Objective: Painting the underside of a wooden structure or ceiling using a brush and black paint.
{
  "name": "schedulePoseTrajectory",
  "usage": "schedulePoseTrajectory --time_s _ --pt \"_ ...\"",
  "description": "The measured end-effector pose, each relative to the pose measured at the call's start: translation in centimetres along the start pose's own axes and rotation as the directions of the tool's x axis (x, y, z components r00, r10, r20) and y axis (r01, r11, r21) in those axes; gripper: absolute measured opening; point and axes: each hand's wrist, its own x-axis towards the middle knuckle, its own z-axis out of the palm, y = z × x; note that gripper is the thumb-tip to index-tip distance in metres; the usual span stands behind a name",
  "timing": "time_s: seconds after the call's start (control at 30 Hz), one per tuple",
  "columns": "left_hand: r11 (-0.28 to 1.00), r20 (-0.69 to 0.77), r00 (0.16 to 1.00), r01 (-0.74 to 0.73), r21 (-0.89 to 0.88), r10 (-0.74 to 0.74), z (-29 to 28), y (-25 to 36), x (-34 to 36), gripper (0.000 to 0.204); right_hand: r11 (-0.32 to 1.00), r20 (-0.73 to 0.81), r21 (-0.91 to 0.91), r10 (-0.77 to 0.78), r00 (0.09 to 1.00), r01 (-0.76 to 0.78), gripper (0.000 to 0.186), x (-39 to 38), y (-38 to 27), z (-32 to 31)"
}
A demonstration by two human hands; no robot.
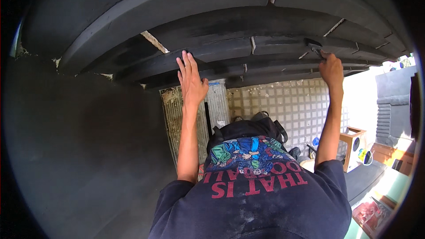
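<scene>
My left hand lies flat with its fingers apart against a black-painted stepped moulding in front of me, holding nothing. My right hand is closed around the handle of a small paintbrush, whose dark bristles touch a band of the same moulding further right. Both arms reach up from my dark printed shirt at the lower edge. Pale unpainted gaps show at joints in the moulding.
A dark painted wall fills the left side. Far below lies a floor of pale square tiles. An open wooden box, paint tins and a grey pillar stand at the right. A black bag hangs at my waist.
</scene>
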Motion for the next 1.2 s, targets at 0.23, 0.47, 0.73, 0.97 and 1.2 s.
schedulePoseTrajectory --time_s 0.23,0.47,0.73,0.97,1.2 --pt "1.000 -0.031 0.999 -0.003 0.009 0.004 0.6 -0.2 -0.1 0.106 0.911 0.231 0.376 -0.270 0.935 0.171 0.045 -7.2 -14.1 -0.3" --pt "0.999 -0.008 1.000 -0.027 0.018 0.028 0.1 0.1 0.2 0.106 0.662 -0.064 0.745 -0.051 0.997 0.082 0.042 -6.2 -9.7 2.3" --pt "0.999 -0.092 0.994 -0.054 0.004 0.055 0.7 0.2 0.0 0.108 0.362 -0.142 0.932 0.334 0.932 0.013 0.045 -5.8 -15.4 10.0" --pt "1.000 -0.041 0.999 -0.020 -0.023 0.019 0.6 0.7 0.2 0.108 0.089 -0.063 0.995 0.303 0.951 0.038 0.054 -7.2 -23.4 12.1" --pt "0.998 -0.088 0.995 -0.057 -0.021 0.055 1.0 0.7 0.4 0.108 0.005 -0.020 1.000 0.194 0.981 0.020 0.055 -9.9 -27.2 13.5"
